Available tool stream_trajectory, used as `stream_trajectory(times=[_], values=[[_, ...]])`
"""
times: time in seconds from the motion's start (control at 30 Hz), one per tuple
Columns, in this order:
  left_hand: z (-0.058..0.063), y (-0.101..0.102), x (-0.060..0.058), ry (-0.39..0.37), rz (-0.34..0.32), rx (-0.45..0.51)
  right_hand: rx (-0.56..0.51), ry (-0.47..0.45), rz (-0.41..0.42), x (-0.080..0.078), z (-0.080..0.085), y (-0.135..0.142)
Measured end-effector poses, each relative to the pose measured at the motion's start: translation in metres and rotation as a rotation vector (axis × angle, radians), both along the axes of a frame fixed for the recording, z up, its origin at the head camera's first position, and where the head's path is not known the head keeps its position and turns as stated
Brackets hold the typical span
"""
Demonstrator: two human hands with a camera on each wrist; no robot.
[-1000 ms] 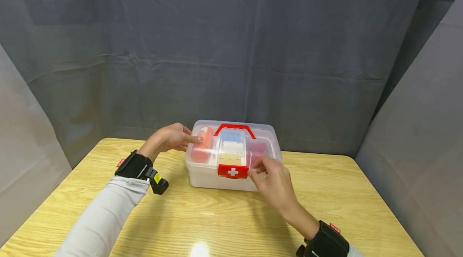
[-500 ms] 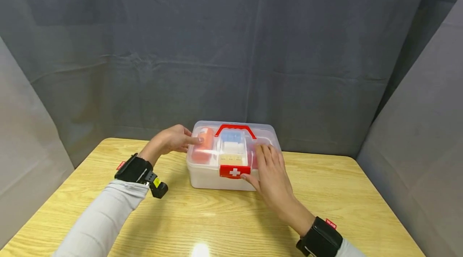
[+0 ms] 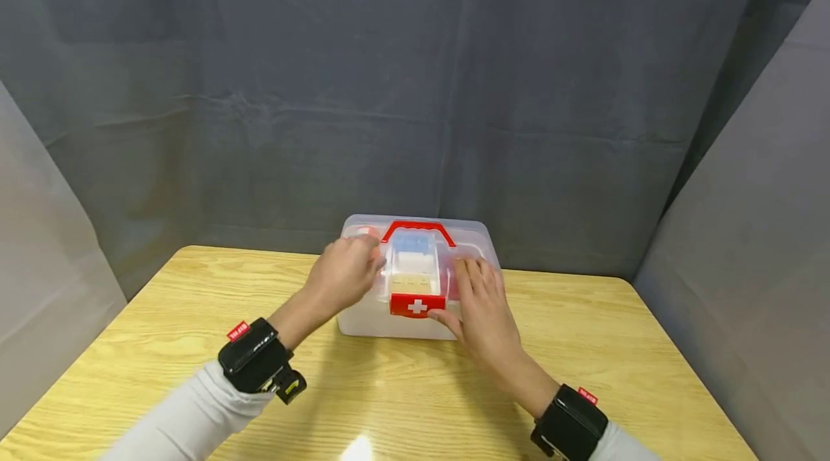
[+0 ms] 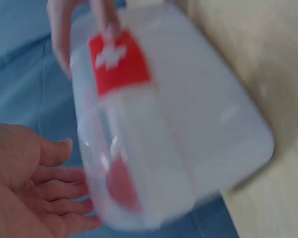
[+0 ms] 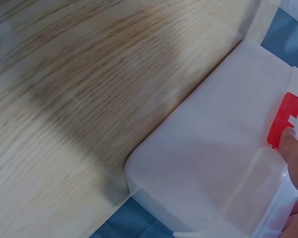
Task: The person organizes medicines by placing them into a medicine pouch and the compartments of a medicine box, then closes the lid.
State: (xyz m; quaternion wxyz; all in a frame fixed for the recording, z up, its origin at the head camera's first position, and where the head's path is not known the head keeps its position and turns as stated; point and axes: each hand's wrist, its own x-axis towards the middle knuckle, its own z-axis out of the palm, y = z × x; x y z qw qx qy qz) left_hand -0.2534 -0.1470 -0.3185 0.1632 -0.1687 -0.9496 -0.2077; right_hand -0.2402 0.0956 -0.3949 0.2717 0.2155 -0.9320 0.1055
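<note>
A first-aid box point(image 3: 382, 320) with a milky base and a clear lid stands at the table's back. Its red latch point(image 3: 417, 305) with a white cross is folded down on the front. A red carry handle point(image 3: 418, 224) lies on the lid. My right hand point(image 3: 486, 313) rests on the lid's right side with fingers extended, its thumb touching the latch's edge. Over the left side of the lid is my left hand point(image 3: 340, 274); in the left wrist view its loose fingers point(image 4: 64, 206) lie beside the lid, holding nothing. Whether they touch it is unclear.
Through the lid show a blue and white pack point(image 3: 413, 251) and part of an orange item point(image 3: 368, 233). The wooden table point(image 3: 583, 360) ends close behind the box at a grey cloth backdrop point(image 3: 311, 122). Pale panels stand on both sides.
My left hand has moved right from the box's left side to over the lid. My right hand has gone from bent fingers at the latch to fingers laid on the lid, thumb at the latch.
</note>
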Motion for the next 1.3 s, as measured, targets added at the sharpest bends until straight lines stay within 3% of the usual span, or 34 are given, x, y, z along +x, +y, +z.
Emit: stream_trajectory(times=[0.2,0.4,0.7,1.0,1.3], values=[[-0.032,0.009,0.018,0.221,-0.056,-0.124,0.003,0.067,0.031,0.0,-0.002,-0.001],[-0.051,0.01,0.022,0.372,-0.061,-0.128,0.001,0.074,0.038,0.002,-0.003,-0.001],[-0.062,0.009,0.03,0.413,-0.045,-0.147,0.026,0.065,0.023,0.005,-0.005,-0.001],[-0.058,0.017,0.031,0.472,0.016,-0.299,0.001,0.029,0.015,0.007,-0.002,-0.002],[-0.06,0.018,0.029,0.506,0.038,-0.347,0.005,0.041,0.012,0.008,0.008,-0.008]])
